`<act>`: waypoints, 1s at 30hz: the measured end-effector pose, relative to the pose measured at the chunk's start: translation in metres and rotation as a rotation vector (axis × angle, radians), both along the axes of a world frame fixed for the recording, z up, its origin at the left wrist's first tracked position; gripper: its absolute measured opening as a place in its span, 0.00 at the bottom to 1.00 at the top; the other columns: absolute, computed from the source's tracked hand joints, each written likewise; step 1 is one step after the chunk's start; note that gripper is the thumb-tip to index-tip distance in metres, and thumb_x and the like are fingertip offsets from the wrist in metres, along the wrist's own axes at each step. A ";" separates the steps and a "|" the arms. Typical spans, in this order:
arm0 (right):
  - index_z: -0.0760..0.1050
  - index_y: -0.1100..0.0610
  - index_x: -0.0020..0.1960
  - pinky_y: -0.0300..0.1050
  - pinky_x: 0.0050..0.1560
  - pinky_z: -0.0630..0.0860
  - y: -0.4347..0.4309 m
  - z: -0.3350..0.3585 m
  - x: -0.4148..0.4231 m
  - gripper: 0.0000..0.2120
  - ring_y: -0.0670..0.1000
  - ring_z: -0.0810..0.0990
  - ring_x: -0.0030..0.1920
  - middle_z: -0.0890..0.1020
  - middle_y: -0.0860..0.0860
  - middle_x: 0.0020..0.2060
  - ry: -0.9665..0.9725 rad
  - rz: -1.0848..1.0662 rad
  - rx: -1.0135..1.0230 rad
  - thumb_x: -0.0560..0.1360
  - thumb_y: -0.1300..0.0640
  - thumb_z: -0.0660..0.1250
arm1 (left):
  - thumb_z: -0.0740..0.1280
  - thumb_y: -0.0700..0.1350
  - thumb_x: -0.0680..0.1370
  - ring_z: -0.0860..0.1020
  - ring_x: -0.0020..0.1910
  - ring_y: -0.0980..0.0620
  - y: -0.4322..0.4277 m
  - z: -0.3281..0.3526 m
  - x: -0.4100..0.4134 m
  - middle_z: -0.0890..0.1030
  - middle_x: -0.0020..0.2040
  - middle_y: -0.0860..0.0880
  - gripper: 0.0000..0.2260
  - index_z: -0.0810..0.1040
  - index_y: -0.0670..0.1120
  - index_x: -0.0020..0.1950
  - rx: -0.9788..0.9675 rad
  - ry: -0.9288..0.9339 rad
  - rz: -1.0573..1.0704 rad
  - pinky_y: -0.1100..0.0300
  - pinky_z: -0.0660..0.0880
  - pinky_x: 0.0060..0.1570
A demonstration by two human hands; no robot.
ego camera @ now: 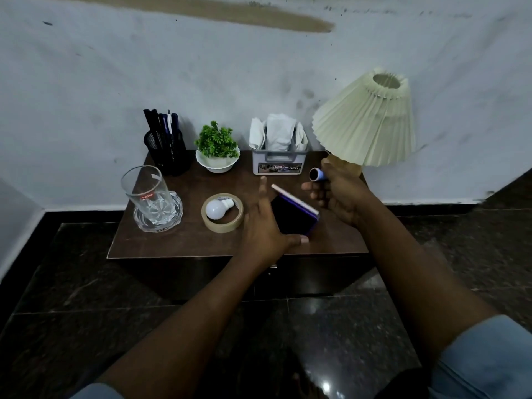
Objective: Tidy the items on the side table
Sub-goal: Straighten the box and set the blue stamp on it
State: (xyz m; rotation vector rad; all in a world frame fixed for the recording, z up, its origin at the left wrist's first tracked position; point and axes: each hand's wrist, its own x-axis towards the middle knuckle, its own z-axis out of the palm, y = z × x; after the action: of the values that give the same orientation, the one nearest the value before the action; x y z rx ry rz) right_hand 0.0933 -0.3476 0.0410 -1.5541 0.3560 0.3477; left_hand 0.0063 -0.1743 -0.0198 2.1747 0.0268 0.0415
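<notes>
A dark purple notebook [293, 213] with pale page edges is tilted above the brown side table [184, 240]. My left hand [266, 226] holds it from the left, thumb under its near corner and fingers straight along its side. My right hand [336, 194] hovers just right of the notebook and grips a small blue cylinder [316, 174] with a dark end. A white bulb [217, 208] lies inside a roll of tape [223, 226]. A tall glass [145, 194] stands in a glass dish [172, 217].
Along the back stand a black mesh pen holder [168, 152], a small green plant in a white bowl [217, 152] and a grey tissue box [277, 161]. A pleated cream lamp [365, 122] leans at the right back corner. Dark stone floor surrounds the table.
</notes>
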 end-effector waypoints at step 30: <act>0.81 0.56 0.48 0.38 0.36 0.69 -0.014 -0.004 -0.011 0.05 0.45 0.77 0.40 0.79 0.43 0.38 -0.480 0.483 -0.858 0.73 0.61 0.74 | 0.50 0.76 0.76 0.45 0.82 0.35 -0.014 -0.007 -0.018 0.42 0.85 0.39 0.44 0.42 0.56 0.85 0.821 0.154 -0.306 0.38 0.50 0.77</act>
State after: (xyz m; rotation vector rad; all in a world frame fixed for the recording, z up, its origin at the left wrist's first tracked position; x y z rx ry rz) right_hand 0.0821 -0.3613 0.0365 -2.5012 -0.3099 0.1767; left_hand -0.0113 -0.1882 -0.0271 2.9687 -0.2814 -0.3463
